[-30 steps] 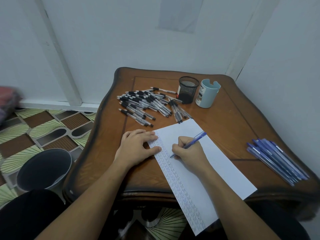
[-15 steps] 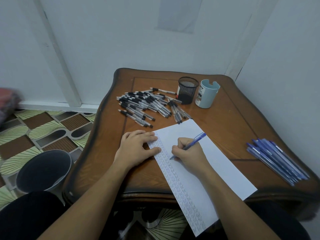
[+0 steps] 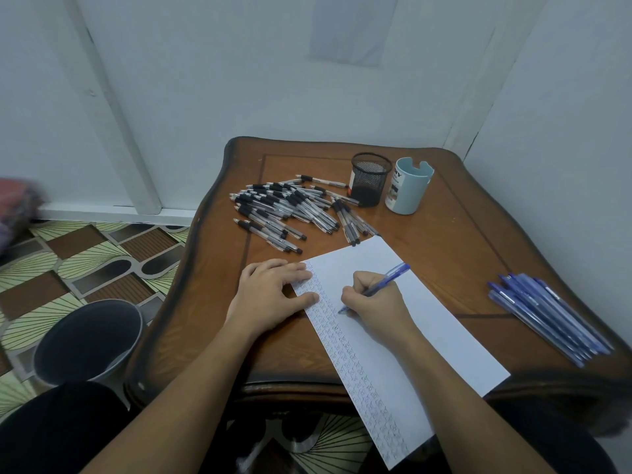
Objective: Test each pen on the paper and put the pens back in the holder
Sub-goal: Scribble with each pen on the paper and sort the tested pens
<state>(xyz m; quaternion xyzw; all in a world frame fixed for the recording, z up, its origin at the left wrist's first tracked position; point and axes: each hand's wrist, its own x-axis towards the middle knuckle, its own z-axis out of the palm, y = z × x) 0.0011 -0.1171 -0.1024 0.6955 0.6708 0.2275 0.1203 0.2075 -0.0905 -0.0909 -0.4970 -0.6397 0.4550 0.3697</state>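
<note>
Little had changed: my right grip [image 3: 374,304] still pinched the blue pen [image 3: 388,279], tip on the paper [image 3: 434,340] near the front edge of the table [image 3: 444,234], left grip [image 3: 270,295] pressing it flat, so this test continued.

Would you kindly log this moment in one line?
right hand: grips blue pen, tip on paper | left hand: flat on paper edge
</note>
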